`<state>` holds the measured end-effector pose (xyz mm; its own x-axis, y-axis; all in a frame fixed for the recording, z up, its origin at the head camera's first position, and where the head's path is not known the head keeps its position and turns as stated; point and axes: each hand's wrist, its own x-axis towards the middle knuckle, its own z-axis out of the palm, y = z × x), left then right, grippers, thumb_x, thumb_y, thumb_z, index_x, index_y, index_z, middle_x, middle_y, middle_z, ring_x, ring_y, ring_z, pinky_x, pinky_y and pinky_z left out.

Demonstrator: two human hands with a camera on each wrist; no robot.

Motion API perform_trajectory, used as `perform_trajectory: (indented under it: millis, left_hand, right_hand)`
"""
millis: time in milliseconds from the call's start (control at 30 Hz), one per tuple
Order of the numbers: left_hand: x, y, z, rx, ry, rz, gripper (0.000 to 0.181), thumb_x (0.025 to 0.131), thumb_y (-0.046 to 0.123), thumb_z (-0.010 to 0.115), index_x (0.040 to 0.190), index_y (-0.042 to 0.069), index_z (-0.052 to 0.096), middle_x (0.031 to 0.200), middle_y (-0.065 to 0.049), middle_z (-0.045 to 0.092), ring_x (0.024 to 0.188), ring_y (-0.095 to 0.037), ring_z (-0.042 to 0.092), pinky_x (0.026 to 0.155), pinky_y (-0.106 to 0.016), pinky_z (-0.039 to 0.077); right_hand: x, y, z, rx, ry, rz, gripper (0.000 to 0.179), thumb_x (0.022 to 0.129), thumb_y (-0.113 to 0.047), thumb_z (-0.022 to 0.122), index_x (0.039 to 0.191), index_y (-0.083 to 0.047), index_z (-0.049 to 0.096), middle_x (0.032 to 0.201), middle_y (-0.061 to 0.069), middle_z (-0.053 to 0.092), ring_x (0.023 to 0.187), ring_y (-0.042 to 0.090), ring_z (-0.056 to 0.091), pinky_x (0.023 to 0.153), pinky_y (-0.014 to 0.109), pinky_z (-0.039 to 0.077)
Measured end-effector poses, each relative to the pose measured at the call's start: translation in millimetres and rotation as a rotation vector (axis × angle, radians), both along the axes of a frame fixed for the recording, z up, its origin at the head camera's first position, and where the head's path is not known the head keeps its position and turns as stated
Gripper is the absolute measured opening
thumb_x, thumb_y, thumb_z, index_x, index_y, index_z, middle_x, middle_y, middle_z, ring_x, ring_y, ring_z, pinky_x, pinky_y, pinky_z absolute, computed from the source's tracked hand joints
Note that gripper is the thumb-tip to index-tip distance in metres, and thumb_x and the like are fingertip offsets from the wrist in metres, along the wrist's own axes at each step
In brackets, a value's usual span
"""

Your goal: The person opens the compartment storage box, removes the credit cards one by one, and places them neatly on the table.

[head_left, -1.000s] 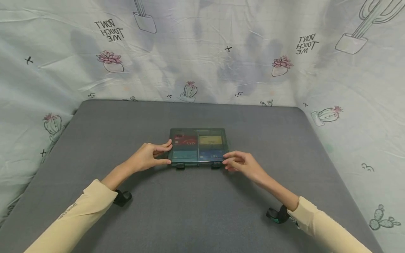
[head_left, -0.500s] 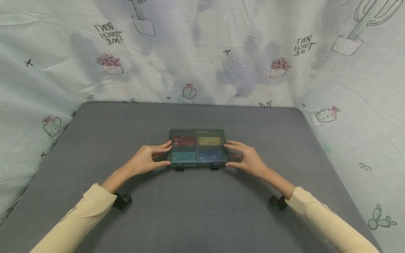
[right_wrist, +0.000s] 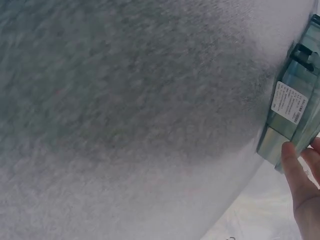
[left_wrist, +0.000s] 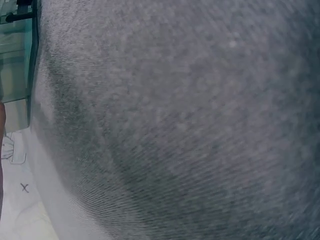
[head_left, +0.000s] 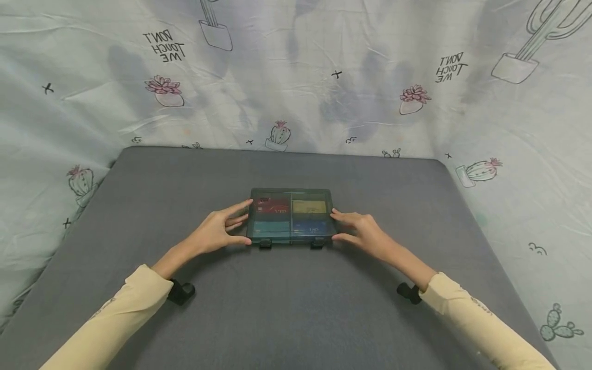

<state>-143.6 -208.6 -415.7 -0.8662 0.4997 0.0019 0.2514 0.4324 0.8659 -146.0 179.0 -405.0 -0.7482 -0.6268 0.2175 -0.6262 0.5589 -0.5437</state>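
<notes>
A flat translucent green plastic case (head_left: pixel 291 241) lies closed on the grey table in the head view, two black latches (head_left: pixel 265 243) along its front edge. Through the lid show a red card (head_left: pixel 273 206), a yellow card (head_left: pixel 310 206), a teal card (head_left: pixel 271 226) and a blue card (head_left: pixel 311 227). My left hand (head_left: pixel 216 230) holds the case's left end, thumb at the front corner, fingers along the side. Opposite it, my right hand (head_left: pixel 364 232) grips the right end the same way. The right wrist view shows a white printed label (right_wrist: pixel 289 102) on the front wall.
The grey table (head_left: pixel 296 303) has rounded far corners. Pale cloth (head_left: pixel 296 67) printed with cacti hangs behind it and along both sides. Beneath each sleeve cuff sits a black wrist device (head_left: pixel 181 292).
My right hand's fingers, bunched near the front right corner a second ago, have spread along the right side. My left index finger has slid slightly farther back. The case stays put.
</notes>
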Motion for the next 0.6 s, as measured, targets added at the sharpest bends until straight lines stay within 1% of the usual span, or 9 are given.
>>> perform_trajectory:
  millis: [67,167,233,300,367,467,600]
  left_hand:
    - [-0.7,-0.4,-0.3,0.009,-0.025,0.015,0.095,0.074,0.013,0.082,0.151,0.006,0.027,0.153,-0.020,0.027,0.128,-0.034,0.047,0.098,-0.030,0.048]
    - [-3.0,-1.2,-0.8,0.034,-0.055,0.025,0.092,0.076,0.009,0.080,0.150,0.002,0.027,0.151,-0.023,0.030,0.129,-0.036,0.045,0.098,-0.031,0.048]
    - [-3.9,-1.7,-0.4,0.037,-0.070,0.033,0.089,0.076,0.007,0.080,0.149,-0.001,0.029,0.150,-0.024,0.031,0.129,-0.037,0.045,0.098,-0.031,0.048]
    - [-4.0,-1.9,0.0,0.011,-0.061,0.041,0.085,0.075,0.008,0.080,0.146,-0.004,0.034,0.148,-0.026,0.034,0.128,-0.037,0.046,0.096,-0.031,0.049]
    - [-3.2,-1.6,0.2,-0.019,-0.046,0.042,0.080,0.076,0.010,0.080,0.142,-0.006,0.039,0.146,-0.027,0.036,0.126,-0.037,0.048,0.095,-0.030,0.050]
    - [-2.0,-1.3,-0.2,-0.052,0.006,0.024,0.070,0.076,0.013,0.080,0.136,-0.006,0.049,0.145,-0.028,0.037,0.124,-0.037,0.050,0.095,-0.031,0.050]
    - [-1.4,-0.7,-0.8,-0.075,0.097,-0.012,0.061,0.077,0.014,0.079,0.132,-0.002,0.056,0.148,-0.023,0.036,0.123,-0.033,0.052,0.094,-0.032,0.051]
  right_hand:
    - [-0.2,1,2.1,-0.032,-0.030,0.004,0.055,0.085,-0.016,0.073,0.132,0.006,0.054,0.135,0.025,0.051,0.104,0.034,0.065,0.083,0.040,0.057]
    - [-2.0,1,6.4,-0.070,-0.064,-0.001,0.052,0.087,-0.013,0.070,0.132,0.007,0.054,0.136,0.025,0.050,0.110,0.034,0.061,0.087,0.040,0.056]
    - [-4.4,1,10.7,-0.079,-0.086,-0.009,0.050,0.089,-0.013,0.068,0.132,0.006,0.054,0.136,0.023,0.051,0.113,0.033,0.060,0.089,0.040,0.054]
    - [-6.9,1,15.9,-0.079,-0.105,-0.021,0.048,0.091,-0.014,0.066,0.133,0.005,0.053,0.136,0.022,0.052,0.114,0.032,0.060,0.091,0.040,0.054]
    - [-9.6,1,21.7,-0.079,-0.118,-0.037,0.046,0.093,-0.016,0.063,0.134,0.003,0.053,0.135,0.020,0.053,0.112,0.031,0.061,0.090,0.041,0.054]
    - [-14.6,0,31.8,-0.083,-0.122,-0.069,0.043,0.097,-0.019,0.058,0.134,0.002,0.054,0.132,0.019,0.057,0.108,0.029,0.063,0.089,0.043,0.054]
    - [-26.9,-3,44.7,-0.091,-0.112,-0.127,0.037,0.102,-0.023,0.050,0.130,0.001,0.057,0.119,0.020,0.064,0.099,0.032,0.066,0.086,0.048,0.055]
